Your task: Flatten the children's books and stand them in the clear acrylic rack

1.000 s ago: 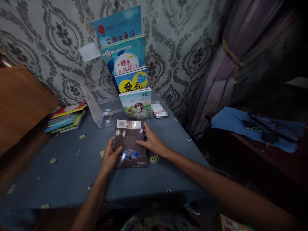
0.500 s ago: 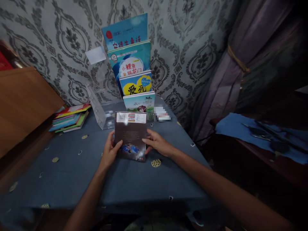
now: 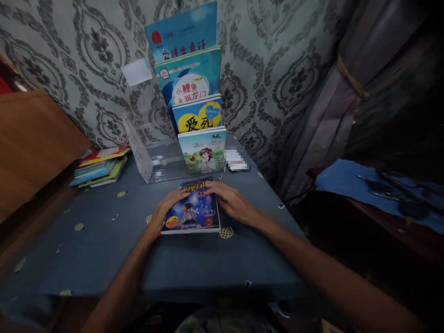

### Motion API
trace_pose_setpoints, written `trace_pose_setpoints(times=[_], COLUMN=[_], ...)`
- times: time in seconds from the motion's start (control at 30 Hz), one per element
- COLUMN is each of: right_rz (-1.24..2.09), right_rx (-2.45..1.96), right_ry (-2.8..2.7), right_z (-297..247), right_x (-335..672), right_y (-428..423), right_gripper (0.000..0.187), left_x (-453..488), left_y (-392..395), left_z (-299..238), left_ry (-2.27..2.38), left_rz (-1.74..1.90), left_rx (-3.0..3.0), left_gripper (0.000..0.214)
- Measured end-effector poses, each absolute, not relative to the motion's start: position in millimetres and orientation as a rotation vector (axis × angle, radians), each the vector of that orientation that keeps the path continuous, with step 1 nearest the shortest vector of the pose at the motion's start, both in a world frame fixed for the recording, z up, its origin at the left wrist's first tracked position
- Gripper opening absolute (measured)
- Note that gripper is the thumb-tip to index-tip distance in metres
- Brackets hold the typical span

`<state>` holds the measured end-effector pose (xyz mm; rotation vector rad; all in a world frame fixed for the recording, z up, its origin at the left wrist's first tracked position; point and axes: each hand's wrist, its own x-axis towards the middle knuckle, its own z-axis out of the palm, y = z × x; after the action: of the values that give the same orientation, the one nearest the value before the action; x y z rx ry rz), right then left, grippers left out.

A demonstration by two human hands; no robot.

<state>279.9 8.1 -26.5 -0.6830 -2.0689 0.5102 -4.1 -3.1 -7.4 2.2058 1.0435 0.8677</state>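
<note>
A blue-purple book [image 3: 190, 212] with a cartoon figure and the number 22 on its front cover is low over the blue tablecloth, its cover facing up. My left hand [image 3: 169, 206] grips its left side, with the fingers lying across the upper cover. On the other side my right hand [image 3: 229, 201] is closed around the upper right edge, fingertips on the cover. Whether the book rests fully on the cloth I cannot tell. Just behind it, a clear acrylic rack [image 3: 137, 150] holds several books in stepped rows, the front one a pale green book [image 3: 205, 155].
On the left lies a pile of thin books [image 3: 100, 169] beside a brown wooden panel [image 3: 38, 138]. A phone-like item [image 3: 236, 159], partly blurred, sits right of the rack. A blue cloth [image 3: 347, 182] with dark items covers a surface at right, near a tied curtain [image 3: 319, 138].
The book has turned over from its dark back cover to its front cover and now lies lower. Both hands have shifted up to its upper sides. The view has tilted slightly.
</note>
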Motion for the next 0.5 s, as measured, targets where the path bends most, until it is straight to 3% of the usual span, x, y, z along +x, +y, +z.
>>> trace_pose_setpoints(times=[0.23,0.5], right_rz=[0.528,0.558], right_rx=[-0.758,-0.788], right_ry=[-2.234,-2.27], right_z=[-49,-40], right_x=[282,282], right_y=[13,9], right_gripper=[0.044,0.045], left_x=[-5,-6], left_y=[-6,-9], left_z=[-19,-21], left_ry=[1.099,1.275], left_rz=[0.652,0.537], left_rx=[2.478,2.598], left_gripper=[0.05,0.059])
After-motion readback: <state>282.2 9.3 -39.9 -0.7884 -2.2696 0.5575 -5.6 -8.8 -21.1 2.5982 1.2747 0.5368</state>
